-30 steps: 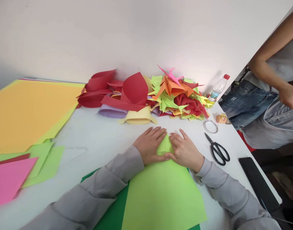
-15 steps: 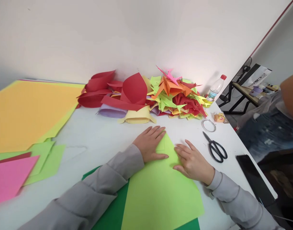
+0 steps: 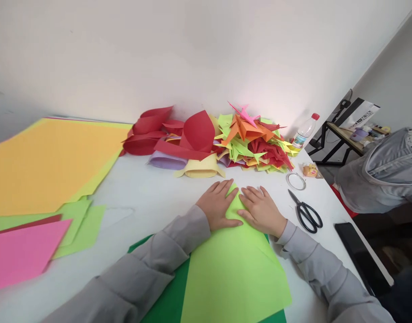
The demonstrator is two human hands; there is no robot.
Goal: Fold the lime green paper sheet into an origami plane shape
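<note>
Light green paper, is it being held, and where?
Neither grips it: left hand and right hand rest on the light green paper, near its narrow far end.

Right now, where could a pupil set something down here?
The widest bare patch of table lies between the lime sheets at left and the left hand. A narrow strip separates the right hand from the scissors. Paper shapes crowd the back.

Bottle (image 3: pixel 304 130): red cap; 2 o'clock from view centre.
White ring (image 3: pixel 287 181): flat, 3 o'clock.
Wrapped snack (image 3: pixel 310 170): 3 o'clock, near white ring.
Scissors (image 3: pixel 300 205): black handles; 4 o'clock, tips toward 11.
Flat black object (image 3: pixel 362 258): 4 o'clock, beyond scissors.
Bag (image 3: pixel 357 113): 2 o'clock, on side table (image 3: pixel 344 133).
</note>
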